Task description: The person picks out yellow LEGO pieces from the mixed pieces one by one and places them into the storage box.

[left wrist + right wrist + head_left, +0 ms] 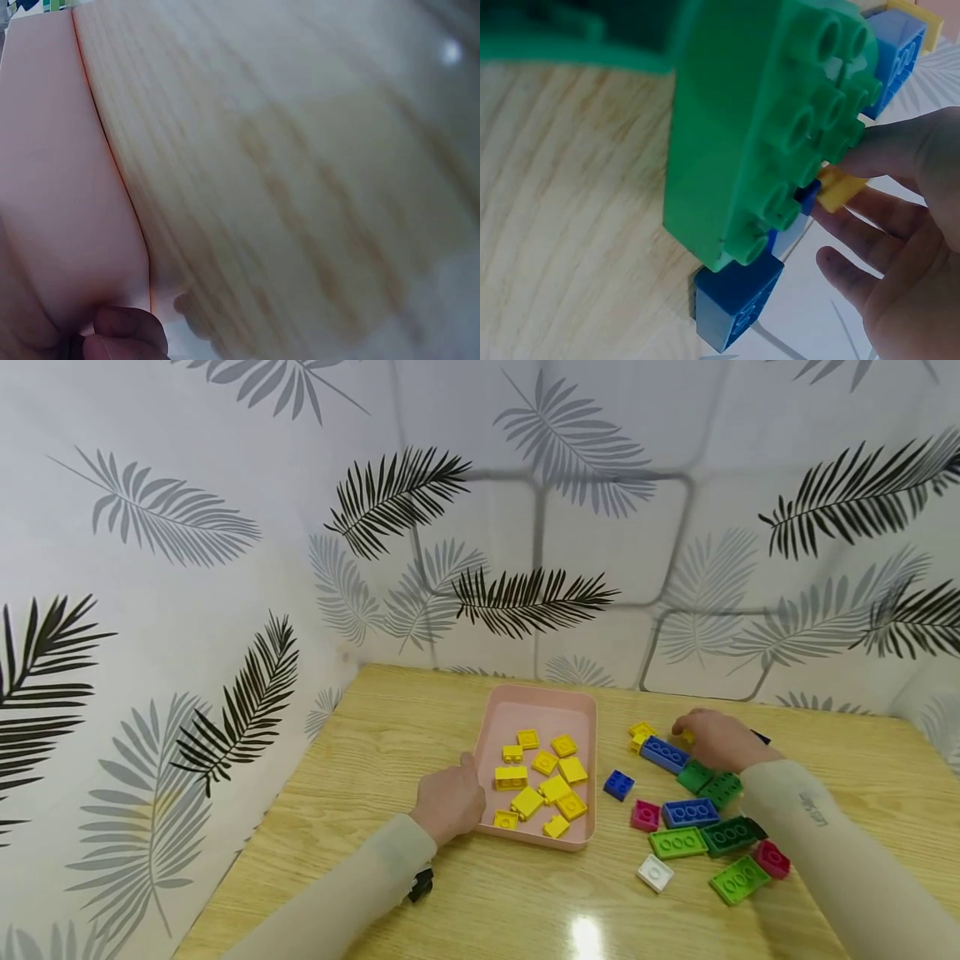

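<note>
My left hand [450,800] grips the near left edge of a pink tray [537,693], which holds several yellow toy bricks [555,790]. In the left wrist view, curled fingers [129,331] lie at the end of the tray's side wall [67,165]. At the back of the pile on the right, my right hand [716,739] pinches a yellow brick [838,189] between thumb and fingers. Beside that hand lie a long blue brick [665,754] and green bricks [720,790]. The hand partly hides the yellow brick in the head view.
Two yellow bricks [641,732] lie left of the long blue one. Nearer are a small blue brick [619,785], a pink brick [646,815], lime bricks [678,842] and a white brick [655,873]. A patterned cloth [525,543] stands behind the wooden table [360,743].
</note>
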Motion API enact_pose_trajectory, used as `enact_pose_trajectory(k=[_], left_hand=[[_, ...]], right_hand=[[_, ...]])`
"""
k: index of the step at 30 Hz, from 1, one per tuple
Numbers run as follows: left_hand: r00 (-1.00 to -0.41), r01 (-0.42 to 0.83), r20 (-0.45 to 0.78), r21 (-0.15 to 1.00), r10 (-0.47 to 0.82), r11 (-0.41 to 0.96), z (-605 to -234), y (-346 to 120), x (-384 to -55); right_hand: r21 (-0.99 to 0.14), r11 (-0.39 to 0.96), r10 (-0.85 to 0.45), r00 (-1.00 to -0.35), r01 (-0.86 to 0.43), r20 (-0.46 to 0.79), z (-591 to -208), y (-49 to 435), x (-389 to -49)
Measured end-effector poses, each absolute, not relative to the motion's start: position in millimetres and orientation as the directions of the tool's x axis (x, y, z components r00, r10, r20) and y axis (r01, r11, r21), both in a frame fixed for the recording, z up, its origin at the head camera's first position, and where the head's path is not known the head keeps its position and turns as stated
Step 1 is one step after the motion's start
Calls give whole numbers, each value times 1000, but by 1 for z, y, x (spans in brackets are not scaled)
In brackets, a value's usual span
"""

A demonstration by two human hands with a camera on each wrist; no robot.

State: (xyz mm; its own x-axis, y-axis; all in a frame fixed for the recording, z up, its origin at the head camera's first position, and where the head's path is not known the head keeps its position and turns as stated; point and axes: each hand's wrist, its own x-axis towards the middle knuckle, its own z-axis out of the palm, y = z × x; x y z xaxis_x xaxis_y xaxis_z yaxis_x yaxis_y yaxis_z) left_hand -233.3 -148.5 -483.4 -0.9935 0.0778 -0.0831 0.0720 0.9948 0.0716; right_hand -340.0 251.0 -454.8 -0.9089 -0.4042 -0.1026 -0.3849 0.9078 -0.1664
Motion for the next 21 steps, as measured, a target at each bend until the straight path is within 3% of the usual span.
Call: enact_pose_trajectory(k=[10,21], left_hand=[[-994,86,-61,36,88,996,-483,-147,-233],[-994,69,-83,44,73,997,-484,-148,-234]], right_hand=[[-164,895,-434,-894,-415,-112,-454,252,-339],[-153,861,-493,-870,-485,-18,-436,234,-328]])
